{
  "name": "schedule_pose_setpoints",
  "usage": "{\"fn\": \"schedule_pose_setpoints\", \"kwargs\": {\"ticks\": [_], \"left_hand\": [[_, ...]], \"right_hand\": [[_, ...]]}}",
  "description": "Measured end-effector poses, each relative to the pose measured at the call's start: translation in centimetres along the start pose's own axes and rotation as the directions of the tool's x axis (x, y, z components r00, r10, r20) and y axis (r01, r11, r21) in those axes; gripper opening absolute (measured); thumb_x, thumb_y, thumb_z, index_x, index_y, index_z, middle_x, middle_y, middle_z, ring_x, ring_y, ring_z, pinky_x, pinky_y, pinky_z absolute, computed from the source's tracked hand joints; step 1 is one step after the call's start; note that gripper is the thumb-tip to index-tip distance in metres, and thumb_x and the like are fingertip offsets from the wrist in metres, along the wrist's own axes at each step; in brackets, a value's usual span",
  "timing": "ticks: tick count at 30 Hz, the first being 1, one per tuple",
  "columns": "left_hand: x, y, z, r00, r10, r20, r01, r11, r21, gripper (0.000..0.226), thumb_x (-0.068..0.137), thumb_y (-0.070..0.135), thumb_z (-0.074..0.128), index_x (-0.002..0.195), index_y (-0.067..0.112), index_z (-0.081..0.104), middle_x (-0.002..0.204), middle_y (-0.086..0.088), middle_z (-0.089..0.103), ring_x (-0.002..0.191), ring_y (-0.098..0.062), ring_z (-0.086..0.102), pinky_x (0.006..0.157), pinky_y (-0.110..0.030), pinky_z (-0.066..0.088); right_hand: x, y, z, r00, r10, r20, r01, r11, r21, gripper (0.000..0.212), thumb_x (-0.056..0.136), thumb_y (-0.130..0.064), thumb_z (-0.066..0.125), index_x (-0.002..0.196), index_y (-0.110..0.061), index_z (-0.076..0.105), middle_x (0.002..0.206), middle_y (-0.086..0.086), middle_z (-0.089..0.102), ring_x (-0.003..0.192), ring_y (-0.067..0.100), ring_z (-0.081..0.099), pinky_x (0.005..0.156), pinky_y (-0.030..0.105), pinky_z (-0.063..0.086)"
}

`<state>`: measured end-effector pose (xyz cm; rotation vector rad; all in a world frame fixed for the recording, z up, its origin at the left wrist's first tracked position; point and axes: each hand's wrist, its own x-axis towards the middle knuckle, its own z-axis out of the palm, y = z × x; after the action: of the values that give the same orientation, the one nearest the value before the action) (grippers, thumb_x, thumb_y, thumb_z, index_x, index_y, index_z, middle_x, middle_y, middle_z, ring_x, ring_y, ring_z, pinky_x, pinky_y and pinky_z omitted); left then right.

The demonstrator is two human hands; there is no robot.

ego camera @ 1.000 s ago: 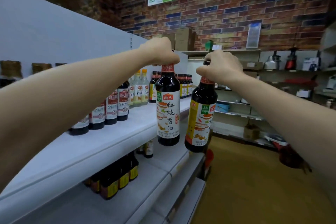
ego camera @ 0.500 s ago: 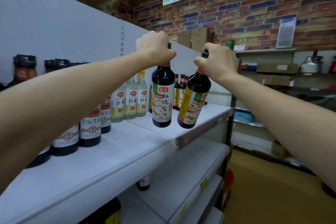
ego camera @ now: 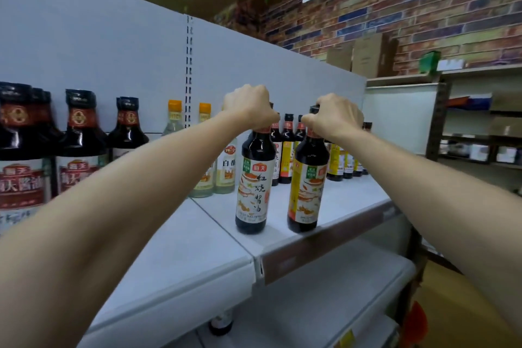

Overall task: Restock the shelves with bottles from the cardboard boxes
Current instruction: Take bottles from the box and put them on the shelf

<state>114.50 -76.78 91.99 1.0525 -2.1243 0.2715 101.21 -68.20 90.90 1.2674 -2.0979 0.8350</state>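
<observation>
Two dark soy sauce bottles stand upright near the front edge of the white top shelf (ego camera: 344,203). My left hand (ego camera: 248,106) grips the neck and cap of the left bottle (ego camera: 254,183), which has a white label with red characters. My right hand (ego camera: 334,116) grips the top of the right bottle (ego camera: 308,186), whose label is yellow and white. Both bottle bases appear to rest on the shelf surface. The caps are hidden under my fingers.
Behind the two bottles stands a row of similar dark bottles (ego camera: 286,150). Clear vinegar bottles (ego camera: 226,169) and larger dark bottles (ego camera: 79,144) line the back on the left. Lower shelves (ego camera: 324,299) lie below. Cardboard boxes (ego camera: 367,55) sit on a far shelf by the brick wall.
Both hands carried the bottles up and forward from mid-air over the aisle and brought them down onto the top shelf near its front edge.
</observation>
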Motion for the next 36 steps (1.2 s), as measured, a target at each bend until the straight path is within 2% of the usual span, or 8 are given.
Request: {"fn": "schedule_pose_setpoints", "kwargs": {"ticks": [8,12,17,21,27,31,33,36], "left_hand": [[2.9,0.8,3.8,0.980,-0.196,0.035,0.198,0.975,-0.096,0.038,0.082,0.040,0.063,0.061,0.016,0.044,0.059,0.003,0.043,0.053,-0.012,0.039,0.047,-0.022,0.028],[4.0,1.1,5.6,0.964,-0.265,0.036,0.267,0.949,-0.165,0.041,0.080,0.048,0.066,0.063,0.016,0.047,0.064,0.001,0.049,0.060,-0.015,0.045,0.048,-0.022,0.029],[3.8,1.2,6.9,0.927,-0.375,0.019,0.355,0.858,-0.371,0.042,0.079,0.046,0.069,0.062,0.015,0.046,0.060,0.002,0.045,0.051,-0.010,0.038,0.045,-0.023,0.029],[2.9,0.7,7.6,0.931,-0.361,0.052,0.327,0.763,-0.557,0.034,0.080,0.039,0.069,0.065,0.013,0.052,0.060,0.001,0.050,0.055,-0.014,0.046,0.053,-0.027,0.037],[1.7,0.9,7.4,0.929,-0.360,0.087,0.335,0.718,-0.610,0.045,0.082,0.040,0.067,0.101,-0.001,0.067,0.098,-0.014,0.072,0.089,-0.026,0.069,0.079,-0.038,0.054],[1.9,1.0,7.5,0.937,-0.341,0.071,0.321,0.768,-0.555,0.034,0.086,0.040,0.063,0.084,0.006,0.063,0.079,-0.006,0.066,0.069,-0.018,0.063,0.059,-0.025,0.047],[2.1,1.3,7.4,0.935,-0.354,0.025,0.333,0.849,-0.410,0.042,0.088,0.048,0.058,0.067,0.012,0.052,0.064,0.000,0.054,0.053,-0.012,0.050,0.049,-0.022,0.037],[1.6,1.3,7.6,0.935,-0.356,0.002,0.355,0.932,-0.080,0.061,0.087,0.070,0.039,0.066,0.013,0.047,0.063,-0.001,0.052,0.057,-0.016,0.050,0.051,-0.026,0.039]], "right_hand": [[4.7,2.3,3.6,0.974,-0.035,0.226,-0.019,0.972,0.233,0.051,0.081,-0.055,0.067,0.063,-0.013,0.043,0.061,0.000,0.041,0.055,0.017,0.039,0.048,0.028,0.027],[5.3,3.1,5.0,0.941,-0.165,0.296,0.028,0.908,0.417,0.035,0.083,-0.040,0.064,0.069,-0.013,0.046,0.064,-0.001,0.045,0.061,0.017,0.042,0.053,0.029,0.029],[4.9,4.4,7.5,0.968,-0.198,0.157,0.059,0.781,0.622,0.022,0.084,-0.033,0.064,0.073,-0.018,0.053,0.071,0.000,0.056,0.067,0.016,0.052,0.062,0.030,0.038],[4.9,3.5,9.3,0.996,-0.087,0.010,0.070,0.854,0.516,0.033,0.084,-0.049,0.062,0.084,-0.017,0.058,0.083,0.001,0.063,0.079,0.021,0.058,0.066,0.031,0.044],[4.7,3.1,10.7,0.998,-0.040,-0.057,0.063,0.859,0.508,0.055,0.083,-0.063,0.057,0.105,-0.013,0.062,0.097,0.003,0.066,0.090,0.024,0.061,0.064,0.030,0.043],[4.3,3.5,11.1,0.995,-0.078,-0.068,0.102,0.847,0.522,0.057,0.083,-0.065,0.055,0.102,-0.011,0.063,0.095,0.004,0.067,0.087,0.023,0.062,0.062,0.029,0.040],[3.8,3.6,11.1,0.992,-0.106,-0.067,0.125,0.855,0.503,0.053,0.085,-0.061,0.056,0.102,-0.011,0.062,0.094,0.005,0.066,0.087,0.023,0.061,0.064,0.030,0.041],[2.7,4.4,11.1,0.982,-0.186,-0.024,0.172,0.841,0.514,0.048,0.087,-0.058,0.055,0.101,-0.012,0.059,0.098,0.005,0.065,0.090,0.023,0.061,0.076,0.036,0.050]]}}
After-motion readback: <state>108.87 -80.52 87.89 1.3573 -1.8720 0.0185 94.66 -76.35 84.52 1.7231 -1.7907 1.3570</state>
